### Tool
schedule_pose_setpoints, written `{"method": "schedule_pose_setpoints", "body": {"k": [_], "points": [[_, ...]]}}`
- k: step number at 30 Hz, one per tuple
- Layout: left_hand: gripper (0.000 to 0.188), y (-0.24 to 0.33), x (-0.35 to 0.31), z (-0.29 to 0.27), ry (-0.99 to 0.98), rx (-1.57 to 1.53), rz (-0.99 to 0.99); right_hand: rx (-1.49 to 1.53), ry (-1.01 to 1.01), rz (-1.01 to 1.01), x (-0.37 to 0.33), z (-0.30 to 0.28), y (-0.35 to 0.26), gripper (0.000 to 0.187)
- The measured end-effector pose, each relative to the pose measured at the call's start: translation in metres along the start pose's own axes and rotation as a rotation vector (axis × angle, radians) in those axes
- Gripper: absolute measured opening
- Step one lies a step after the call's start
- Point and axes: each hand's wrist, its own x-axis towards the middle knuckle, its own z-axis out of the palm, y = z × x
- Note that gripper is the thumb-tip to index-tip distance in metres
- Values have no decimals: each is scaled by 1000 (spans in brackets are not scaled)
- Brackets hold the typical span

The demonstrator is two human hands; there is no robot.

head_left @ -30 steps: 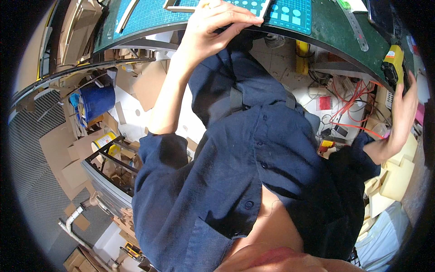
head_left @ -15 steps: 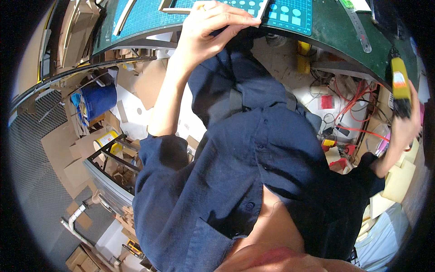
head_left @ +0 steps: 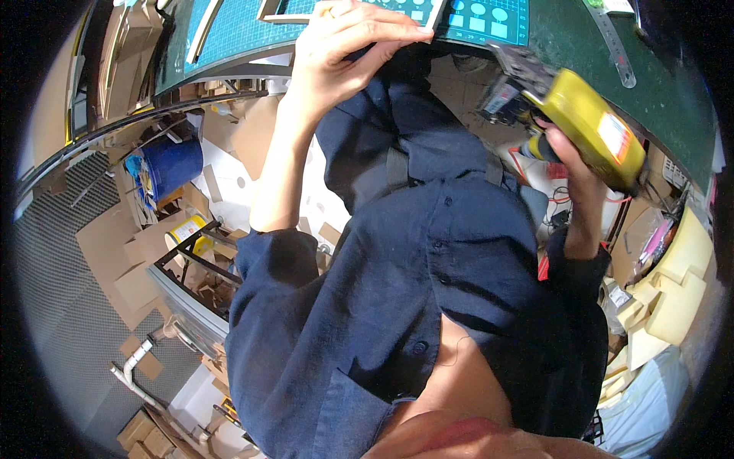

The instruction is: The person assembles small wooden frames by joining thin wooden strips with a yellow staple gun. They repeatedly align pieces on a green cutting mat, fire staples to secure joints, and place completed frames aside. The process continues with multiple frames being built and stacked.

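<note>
I look down my own dark blue shirt. My left hand [head_left: 344,46] is raised at the near edge of a green cutting mat [head_left: 237,30] on the table, fingers curled over that edge beside a pale frame-like sheet [head_left: 287,11]. My right hand [head_left: 569,164] grips a yellow power tool [head_left: 592,118] with a dark front end, held tilted just below the table's rim. A steel ruler [head_left: 615,42] lies on the mat above the tool.
A blue barrel [head_left: 172,164] and cardboard pieces [head_left: 115,252] lie on the floor at left near a black metal frame [head_left: 191,264]. Red wires [head_left: 547,191] and foam blocks [head_left: 673,283] crowd the right side. Grey carpet [head_left: 53,252] covers the floor.
My right hand has closed on the yellow tool at the far right and brought it up and inward toward the middle. My left hand has stayed at the mat's edge.
</note>
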Motion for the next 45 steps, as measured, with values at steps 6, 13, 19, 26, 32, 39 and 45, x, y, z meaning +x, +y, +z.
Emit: {"method": "schedule_pose_setpoints", "body": {"k": [6, 13, 19, 26, 32, 39, 45], "points": [[27, 1, 0, -2, 7, 35, 0, 91, -295, -97, 20, 24, 21, 34], [28, 1, -1, -2, -6, 6, -6, 245, -273, 56, 24, 37, 6, 34], [29, 2, 0, -4, -16, -3, -4, 205, -244, -22, 23, 39, 4, 32], [30, 3, 2, -4, -24, -13, -6, 242, -258, 2, 23, 40, 7, 31], [28, 3, 2, -3, -15, -14, 2, 173, -270, -97, 22, 39, 12, 28], [28, 0, 2, -2, -16, -26, 18, 203, -263, -101, 21, 40, 14, 31], [30, 0, 4, -4, -31, 12, 31, 101, -297, -257, 23, 37, 23, 31]]}}
